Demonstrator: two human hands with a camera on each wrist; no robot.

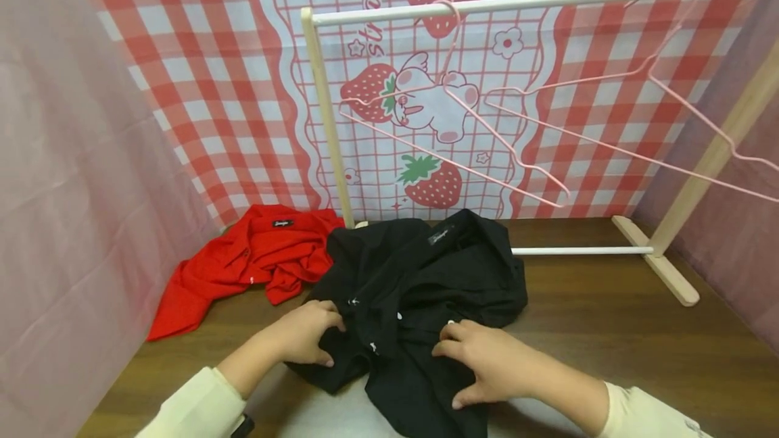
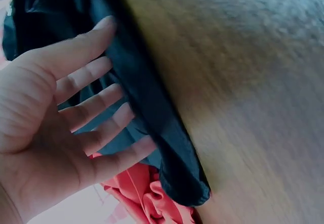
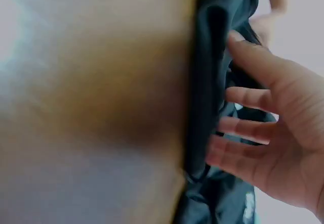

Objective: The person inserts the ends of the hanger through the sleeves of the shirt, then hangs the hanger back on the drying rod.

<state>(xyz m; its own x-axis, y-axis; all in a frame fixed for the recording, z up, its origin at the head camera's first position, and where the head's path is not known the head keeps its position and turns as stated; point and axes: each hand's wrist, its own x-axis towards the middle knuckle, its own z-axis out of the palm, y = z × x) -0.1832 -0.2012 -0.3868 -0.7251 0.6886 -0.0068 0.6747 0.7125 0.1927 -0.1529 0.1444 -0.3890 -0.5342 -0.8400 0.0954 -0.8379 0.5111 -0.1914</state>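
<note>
Hands (image 1: 309, 331) (image 1: 496, 360) at black garment (image 1: 420, 289), label (image 1: 441, 235) illegible

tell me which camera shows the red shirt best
The head view: most of the red shirt lies in sight there, sharp enough to show its collar label. The left wrist view catches only a crumpled part at the bottom edge, past the black shirt; the right wrist view shows none of it.

Black shirt (image 1: 420, 296): lower end cut off by head view's bottom edge | red shirt (image 1: 243, 259): right side partly hidden behind black shirt | neck labels (image 1: 282, 223): lettering too small to read | right pink hanger (image 1: 654, 59), white rail (image 1: 548, 0): cut off at head view's right edge | surface (image 1: 584, 303): blurred in both wrist views
</note>
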